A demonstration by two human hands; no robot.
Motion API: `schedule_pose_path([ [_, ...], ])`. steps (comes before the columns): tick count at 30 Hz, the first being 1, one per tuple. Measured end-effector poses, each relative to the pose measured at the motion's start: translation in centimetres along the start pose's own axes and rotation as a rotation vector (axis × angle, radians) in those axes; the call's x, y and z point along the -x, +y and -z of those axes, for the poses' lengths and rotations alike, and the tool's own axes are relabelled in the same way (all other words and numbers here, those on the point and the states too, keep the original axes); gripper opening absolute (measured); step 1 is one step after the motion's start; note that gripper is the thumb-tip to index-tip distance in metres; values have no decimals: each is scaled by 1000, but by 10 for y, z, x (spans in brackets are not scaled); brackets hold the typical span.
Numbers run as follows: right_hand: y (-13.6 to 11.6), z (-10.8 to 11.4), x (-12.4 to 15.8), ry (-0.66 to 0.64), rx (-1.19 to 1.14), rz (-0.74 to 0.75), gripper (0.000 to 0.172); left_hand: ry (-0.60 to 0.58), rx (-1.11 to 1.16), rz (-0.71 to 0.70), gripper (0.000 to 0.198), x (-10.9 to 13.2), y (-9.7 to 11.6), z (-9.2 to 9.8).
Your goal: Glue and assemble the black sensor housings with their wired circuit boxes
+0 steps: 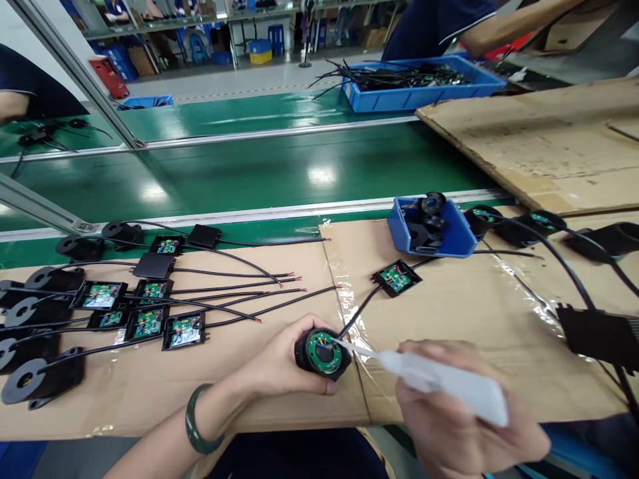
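My left hand is wrapped round a black round housing whose open face is turned up at me. A ring-shaped green circuit board with small coloured wires shows inside it. From the housing a black cable runs to an open black box with a green board on the cardboard. In my right hand is a translucent white squeeze bottle, a glue bottle by its look. Its thin nozzle points left, the tip at the wires on the ring board.
Finished-looking black housings and cabled boxes with boards lie on the left. A small blue bin holds black parts. More housings and a black box are at right. Behind the green conveyor, a co-worker's arm reaches over a blue tray.
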State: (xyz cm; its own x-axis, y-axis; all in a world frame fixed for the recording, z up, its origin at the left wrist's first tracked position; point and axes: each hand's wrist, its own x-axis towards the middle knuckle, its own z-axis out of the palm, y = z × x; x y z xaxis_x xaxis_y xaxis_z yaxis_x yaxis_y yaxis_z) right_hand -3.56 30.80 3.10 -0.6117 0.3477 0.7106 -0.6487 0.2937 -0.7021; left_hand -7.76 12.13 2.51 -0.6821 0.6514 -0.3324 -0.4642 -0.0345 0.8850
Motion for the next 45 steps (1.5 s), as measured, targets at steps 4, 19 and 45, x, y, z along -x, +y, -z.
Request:
schedule_pose_path([
  [4, 20, -13, -38, 84, -341, -293, 14, 188, -495, -193, 55, 11, 1, 2],
  [19, 207, -163, -88, -546, 84, -409, 21, 318, -901, -157, 63, 21, -2, 26],
  [45, 43, -10, -28, -1038, 230, -287, 15, 293, -1142, -236, 66, 21, -1, 20],
])
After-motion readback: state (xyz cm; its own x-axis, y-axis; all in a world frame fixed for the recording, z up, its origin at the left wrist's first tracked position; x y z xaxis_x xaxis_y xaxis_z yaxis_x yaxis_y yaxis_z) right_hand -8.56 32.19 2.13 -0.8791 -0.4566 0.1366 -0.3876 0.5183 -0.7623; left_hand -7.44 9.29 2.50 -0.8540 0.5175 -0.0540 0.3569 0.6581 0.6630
